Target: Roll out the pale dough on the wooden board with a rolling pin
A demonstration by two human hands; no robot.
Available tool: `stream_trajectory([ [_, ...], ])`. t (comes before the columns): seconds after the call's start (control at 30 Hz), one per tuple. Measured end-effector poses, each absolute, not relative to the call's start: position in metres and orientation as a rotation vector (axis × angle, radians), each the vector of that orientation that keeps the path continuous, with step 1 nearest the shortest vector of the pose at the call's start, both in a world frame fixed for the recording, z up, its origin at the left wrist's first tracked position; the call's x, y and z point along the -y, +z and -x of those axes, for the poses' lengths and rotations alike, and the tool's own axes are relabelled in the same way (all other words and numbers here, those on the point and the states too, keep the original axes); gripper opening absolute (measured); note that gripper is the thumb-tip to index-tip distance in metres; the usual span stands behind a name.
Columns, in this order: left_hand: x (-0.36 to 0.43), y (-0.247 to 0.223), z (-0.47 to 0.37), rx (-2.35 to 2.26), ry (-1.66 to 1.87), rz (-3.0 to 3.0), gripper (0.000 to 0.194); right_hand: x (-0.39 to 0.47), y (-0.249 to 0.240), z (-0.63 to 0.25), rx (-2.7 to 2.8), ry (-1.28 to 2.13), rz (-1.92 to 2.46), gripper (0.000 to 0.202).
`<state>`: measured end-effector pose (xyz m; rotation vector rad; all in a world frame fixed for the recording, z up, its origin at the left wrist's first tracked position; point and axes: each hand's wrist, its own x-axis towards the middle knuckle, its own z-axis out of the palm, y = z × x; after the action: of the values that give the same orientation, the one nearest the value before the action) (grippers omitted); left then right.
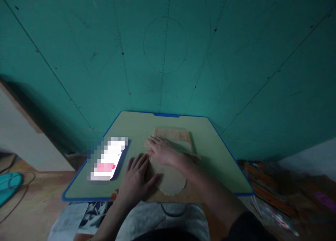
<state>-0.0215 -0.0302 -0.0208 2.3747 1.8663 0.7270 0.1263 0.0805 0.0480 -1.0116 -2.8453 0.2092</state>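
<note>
A flat sheet of pale dough (170, 179) with a ragged near edge lies on a wooden board (172, 132). My left hand (136, 179) rests at the dough's left edge, fingers spread and thumb reaching over the dough. Across the dough's upper left part lies my right hand (160, 150), its fingers stretched out toward the left. Beneath my right forearm, what looks like a thin wooden rod (195, 157) sticks out to the right; the rest of it is hidden.
The board stands on a small pale table with a blue rim (229, 155). A lit, pixelated screen (109, 160) lies at its left. Behind rises a green wall (165, 59). Clutter (286, 195) fills the floor at right; a teal object (10, 186) is at far left.
</note>
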Motion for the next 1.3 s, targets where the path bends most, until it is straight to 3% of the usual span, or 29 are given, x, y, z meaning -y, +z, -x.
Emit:
stream_trajectory([
  [0.13, 0.031, -0.021, 0.021, -1.835, 0.763, -2.377, 0.053, -0.055, 0.036, -0.127, 2.805, 0.141, 0.897, 0.056],
  [0.3, 0.032, -0.021, 0.021, -1.865, 0.736, -2.336, 0.067, -0.103, 0.043, -0.126, 2.814, 0.220, 1.175, 0.057],
  [0.4, 0.031, -0.021, 0.020, -1.875, 0.737, -2.318, 0.066, -0.126, 0.052, -0.127, 2.803, 0.303, 1.278, 0.058],
  [0.7, 0.032, -0.021, 0.021, -1.822, 0.768, -2.360, 0.058, -0.060, 0.030, -0.127, 2.827, 0.196, 0.909, 0.066],
  [0.83, 0.031, -0.023, 0.021, -1.859, 0.739, -2.347, 0.067, -0.092, 0.035, -0.128, 2.812, 0.223, 1.096, 0.063],
  [1.0, 0.030, -0.027, 0.022, -1.876, 0.749, -2.338, 0.066, -0.129, 0.048, -0.141, 2.717, 0.333, 1.444, 0.076],
  [1.3, 0.032, -0.026, 0.022, -1.850, 0.790, -2.375, 0.061, -0.053, 0.037, -0.185, 2.689, 0.230, 1.276, 0.052],
])
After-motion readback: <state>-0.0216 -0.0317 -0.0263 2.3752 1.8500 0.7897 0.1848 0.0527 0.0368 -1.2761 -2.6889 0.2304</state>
